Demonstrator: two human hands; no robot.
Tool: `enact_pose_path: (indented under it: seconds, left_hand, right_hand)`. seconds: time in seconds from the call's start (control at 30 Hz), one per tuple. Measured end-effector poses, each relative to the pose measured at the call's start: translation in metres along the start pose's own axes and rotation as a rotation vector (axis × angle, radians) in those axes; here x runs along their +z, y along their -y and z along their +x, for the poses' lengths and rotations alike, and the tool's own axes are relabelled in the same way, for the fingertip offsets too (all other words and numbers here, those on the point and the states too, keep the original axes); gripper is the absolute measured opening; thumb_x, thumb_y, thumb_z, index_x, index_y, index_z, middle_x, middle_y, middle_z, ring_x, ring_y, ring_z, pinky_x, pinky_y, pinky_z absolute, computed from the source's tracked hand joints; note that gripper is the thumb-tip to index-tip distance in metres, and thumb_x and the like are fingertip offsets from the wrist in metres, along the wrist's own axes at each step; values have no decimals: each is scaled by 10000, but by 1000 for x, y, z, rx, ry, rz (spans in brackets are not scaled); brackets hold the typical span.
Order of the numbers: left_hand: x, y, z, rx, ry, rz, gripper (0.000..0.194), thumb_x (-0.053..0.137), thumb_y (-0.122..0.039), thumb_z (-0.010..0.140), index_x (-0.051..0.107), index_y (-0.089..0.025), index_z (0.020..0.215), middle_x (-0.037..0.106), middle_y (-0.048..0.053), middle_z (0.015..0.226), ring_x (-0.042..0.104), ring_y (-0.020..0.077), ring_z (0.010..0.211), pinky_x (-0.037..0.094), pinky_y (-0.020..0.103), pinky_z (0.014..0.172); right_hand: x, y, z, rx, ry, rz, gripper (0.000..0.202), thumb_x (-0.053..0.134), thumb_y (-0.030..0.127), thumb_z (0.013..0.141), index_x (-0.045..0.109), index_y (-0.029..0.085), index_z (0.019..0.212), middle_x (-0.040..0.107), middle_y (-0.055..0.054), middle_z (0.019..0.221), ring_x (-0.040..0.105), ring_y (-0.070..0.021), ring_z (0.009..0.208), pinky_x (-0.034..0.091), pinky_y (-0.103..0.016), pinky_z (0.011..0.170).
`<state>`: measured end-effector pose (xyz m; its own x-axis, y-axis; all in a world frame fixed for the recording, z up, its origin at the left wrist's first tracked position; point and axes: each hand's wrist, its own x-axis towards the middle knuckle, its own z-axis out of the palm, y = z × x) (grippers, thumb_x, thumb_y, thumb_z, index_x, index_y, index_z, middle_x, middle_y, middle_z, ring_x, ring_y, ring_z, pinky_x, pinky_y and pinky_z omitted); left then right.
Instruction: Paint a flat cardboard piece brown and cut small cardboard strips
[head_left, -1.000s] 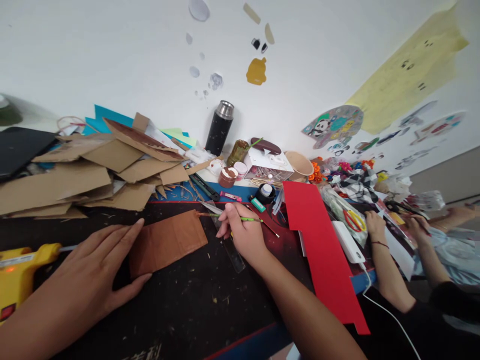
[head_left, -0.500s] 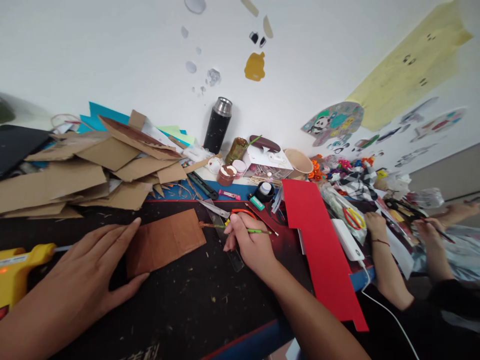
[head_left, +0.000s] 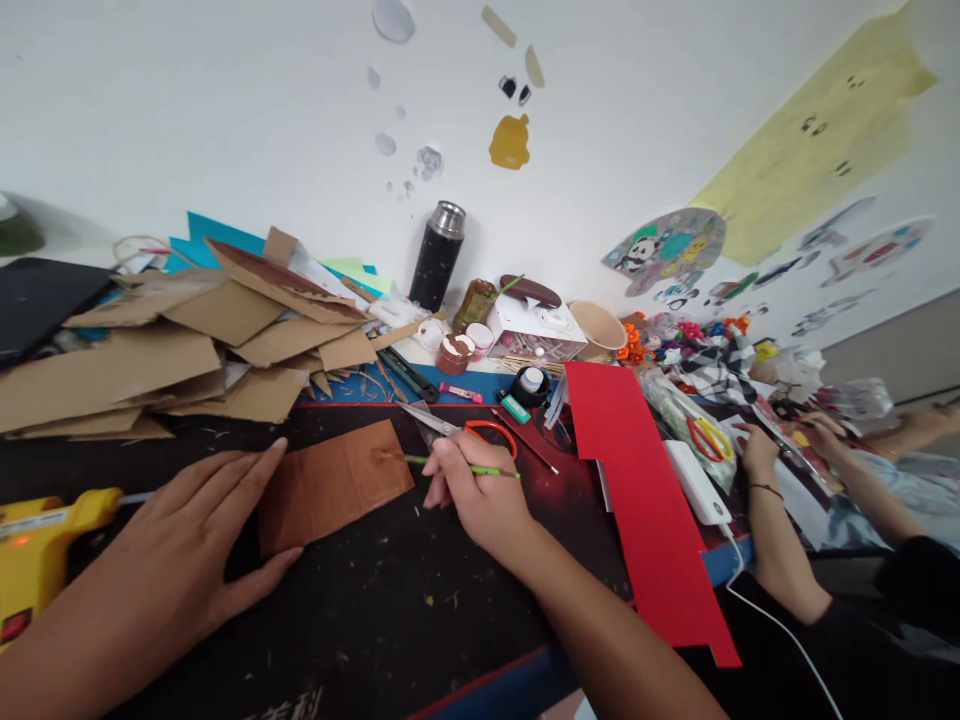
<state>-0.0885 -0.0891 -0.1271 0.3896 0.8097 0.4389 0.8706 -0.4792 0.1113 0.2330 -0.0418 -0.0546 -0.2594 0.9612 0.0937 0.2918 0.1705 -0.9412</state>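
Observation:
A brown-painted piece of cardboard (head_left: 330,490) lies flat on the dark tabletop. My left hand (head_left: 180,540) rests over its left end, fingers stretched out flat and thumb apart along the lower edge. Pinched in my right hand (head_left: 469,490) is a thin paintbrush with a green handle (head_left: 491,470). Its brown-coated bristles touch the cardboard near the right end, where the paint looks wet. Scissors with orange handles (head_left: 487,430) lie just beyond my right hand. An open jar of brown paint (head_left: 454,355) stands farther back.
A yellow glue gun (head_left: 52,540) lies at the left. Cardboard scraps (head_left: 172,350) are piled behind my left hand. A black thermos (head_left: 437,257) stands by the wall. Red card (head_left: 637,500) and a white power bank (head_left: 697,480) lie at the right, beside another person's arms (head_left: 780,540).
My right hand has moved left, bringing the brush tip from the cardboard's right edge onto its surface. My left hand stays on the left end. The other person's hands have shifted.

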Motion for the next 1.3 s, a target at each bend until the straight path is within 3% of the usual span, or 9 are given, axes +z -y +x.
enact_pose_path:
  seconds: [0.17, 0.5, 0.7, 0.83, 0.93, 1.07, 1.17, 1.3]
  left_hand:
    - [-1, -2, 2, 20, -24, 21, 1013, 459, -700, 1066, 147, -133, 1846, 775, 248, 1388, 730, 481, 1262, 562, 632, 1106]
    - [1, -1, -1, -18, 4, -33, 1035, 488, -743, 1045, 192, -156, 1844, 765, 228, 1446, 707, 468, 1319, 540, 627, 1163]
    - [-3, 0, 1, 14, 32, 7, 1047, 502, -746, 1057, 161, -142, 1841, 762, 237, 1447, 712, 454, 1315, 540, 606, 1155]
    - [-4, -2, 2, 25, 6, 23, 1007, 466, -727, 1075, 196, -115, 1828, 763, 256, 1432, 720, 464, 1290, 548, 615, 1129]
    - [-5, -3, 2, 29, 11, 25, 984, 461, -723, 1085, 240, -99, 1813, 763, 258, 1425, 716, 457, 1285, 548, 600, 1120]
    - [-6, -3, 1, 13, 32, 1, 1000, 485, -743, 1073, 278, -94, 1804, 755, 246, 1442, 697, 445, 1314, 537, 577, 1139]
    - [-5, -3, 1, 17, 13, -3, 995, 485, -726, 1078, 277, -83, 1808, 757, 247, 1431, 696, 446, 1307, 534, 575, 1135]
    - [-4, -3, 3, 49, -7, 42, 1026, 419, -757, 1090, 161, -104, 1838, 751, 239, 1411, 691, 445, 1282, 545, 578, 1102]
  right_hand:
    - [3, -7, 14, 14, -39, 68, 641, 508, 809, 1114, 698, 244, 879, 672, 15, 588, 683, -162, 530, 543, -253, 553]
    - [-16, 5, -16, 135, 27, 134, 657, 583, 825, 1073, 674, 228, 814, 552, 53, 500, 694, -173, 463, 518, -246, 496]
    - [3, -3, 6, 91, -73, 156, 654, 567, 829, 1076, 672, 232, 832, 641, 21, 536, 689, -164, 494, 522, -235, 497]
    - [18, 0, 8, 64, -1, 188, 658, 561, 824, 1087, 702, 223, 858, 655, 22, 554, 668, -146, 490, 524, -229, 512]
    - [16, 6, -2, 83, 79, 206, 672, 569, 828, 1084, 698, 218, 836, 586, 48, 520, 675, -144, 479, 516, -226, 514]
    - [6, 9, -8, 147, 81, 244, 675, 616, 844, 1050, 678, 218, 804, 541, 65, 497, 673, -147, 456, 511, -220, 486]
    - [8, 5, -1, 163, 28, 244, 679, 608, 851, 1045, 673, 218, 808, 596, 43, 500, 670, -149, 462, 505, -217, 479]
    - [21, 0, 15, 90, -14, 212, 695, 574, 868, 1047, 700, 213, 854, 689, 4, 567, 667, -145, 489, 510, -219, 486]
